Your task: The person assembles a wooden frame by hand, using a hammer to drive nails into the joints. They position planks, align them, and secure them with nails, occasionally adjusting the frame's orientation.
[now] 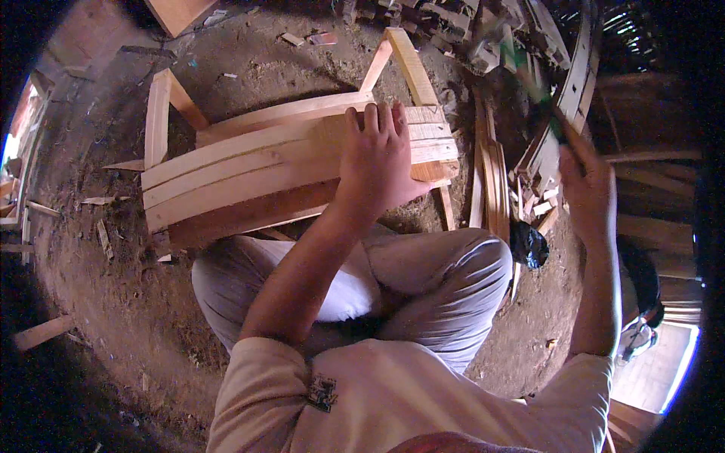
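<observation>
A pale wooden chair-like frame [249, 166] lies before my folded legs, its long slats side by side and its legs sticking up on the far side. Near the right end of the slats, my left hand [377, 158] holds the frame from above. Its fingers reach to the far edge and its thumb lies along the near side. Raised at the right, my right hand [589, 192] is closed round the handle of a hammer [538, 94]. Part of the handle is green. The hammer's head, up and away from the slats, is smeared by motion.
Long wooden strips [491, 177] lie on the dirt floor [98, 287] right of the frame, with a black plastic bag [529, 245] beside them. Scrap wood [445, 23] is heaped at the far side. A loose wood piece [44, 332] lies at the left.
</observation>
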Demonstrator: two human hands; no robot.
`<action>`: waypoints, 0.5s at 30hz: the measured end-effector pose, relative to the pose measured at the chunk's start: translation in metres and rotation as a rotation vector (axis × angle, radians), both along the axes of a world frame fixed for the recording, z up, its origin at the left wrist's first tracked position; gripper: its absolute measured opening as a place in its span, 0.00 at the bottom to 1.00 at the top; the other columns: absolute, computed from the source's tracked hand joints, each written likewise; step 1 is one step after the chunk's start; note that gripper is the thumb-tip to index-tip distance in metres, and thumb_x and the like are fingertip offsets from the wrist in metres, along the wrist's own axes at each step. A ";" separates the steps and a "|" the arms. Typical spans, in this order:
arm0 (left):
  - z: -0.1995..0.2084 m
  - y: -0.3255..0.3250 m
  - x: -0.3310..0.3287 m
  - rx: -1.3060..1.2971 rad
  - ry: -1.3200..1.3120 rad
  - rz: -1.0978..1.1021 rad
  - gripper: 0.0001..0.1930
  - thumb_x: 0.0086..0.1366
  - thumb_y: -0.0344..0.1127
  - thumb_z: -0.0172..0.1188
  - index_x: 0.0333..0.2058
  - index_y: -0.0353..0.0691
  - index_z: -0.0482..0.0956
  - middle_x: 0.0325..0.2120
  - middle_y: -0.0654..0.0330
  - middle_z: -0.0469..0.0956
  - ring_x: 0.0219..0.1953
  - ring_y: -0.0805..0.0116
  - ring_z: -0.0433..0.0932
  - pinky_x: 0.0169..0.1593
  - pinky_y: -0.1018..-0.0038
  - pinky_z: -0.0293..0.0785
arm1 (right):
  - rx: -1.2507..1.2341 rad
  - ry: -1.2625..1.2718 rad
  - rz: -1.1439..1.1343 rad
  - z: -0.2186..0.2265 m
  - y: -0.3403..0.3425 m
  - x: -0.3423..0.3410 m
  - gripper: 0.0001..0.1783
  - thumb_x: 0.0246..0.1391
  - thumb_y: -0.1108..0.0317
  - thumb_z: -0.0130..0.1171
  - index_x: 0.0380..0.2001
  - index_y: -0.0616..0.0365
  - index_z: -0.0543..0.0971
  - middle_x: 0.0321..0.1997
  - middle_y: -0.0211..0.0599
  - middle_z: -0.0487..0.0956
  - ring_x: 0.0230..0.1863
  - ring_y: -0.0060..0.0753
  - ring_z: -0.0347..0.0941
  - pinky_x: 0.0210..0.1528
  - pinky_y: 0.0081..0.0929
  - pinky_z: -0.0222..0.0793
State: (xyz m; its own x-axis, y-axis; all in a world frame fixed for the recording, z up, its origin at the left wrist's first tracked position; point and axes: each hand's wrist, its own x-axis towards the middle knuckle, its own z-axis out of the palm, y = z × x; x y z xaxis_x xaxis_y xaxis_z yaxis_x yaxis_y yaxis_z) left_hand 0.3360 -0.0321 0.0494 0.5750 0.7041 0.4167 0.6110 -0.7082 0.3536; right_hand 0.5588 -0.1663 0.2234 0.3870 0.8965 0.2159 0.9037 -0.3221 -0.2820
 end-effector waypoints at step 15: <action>-0.007 0.002 0.004 0.053 -0.045 0.011 0.64 0.37 0.73 0.73 0.59 0.23 0.64 0.49 0.44 0.70 0.53 0.45 0.70 0.63 0.42 0.60 | -0.251 -0.140 0.040 -0.024 -0.013 -0.027 0.24 0.66 0.69 0.55 0.65 0.51 0.74 0.33 0.48 0.85 0.28 0.35 0.79 0.34 0.39 0.73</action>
State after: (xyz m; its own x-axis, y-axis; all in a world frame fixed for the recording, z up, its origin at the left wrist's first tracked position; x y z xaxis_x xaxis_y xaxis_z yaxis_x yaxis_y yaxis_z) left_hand 0.3396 -0.0304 0.0419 0.5468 0.6870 0.4786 0.6034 -0.7196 0.3435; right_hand 0.5315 -0.1796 0.1998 0.3323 0.9426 0.0337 0.9416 -0.3294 -0.0697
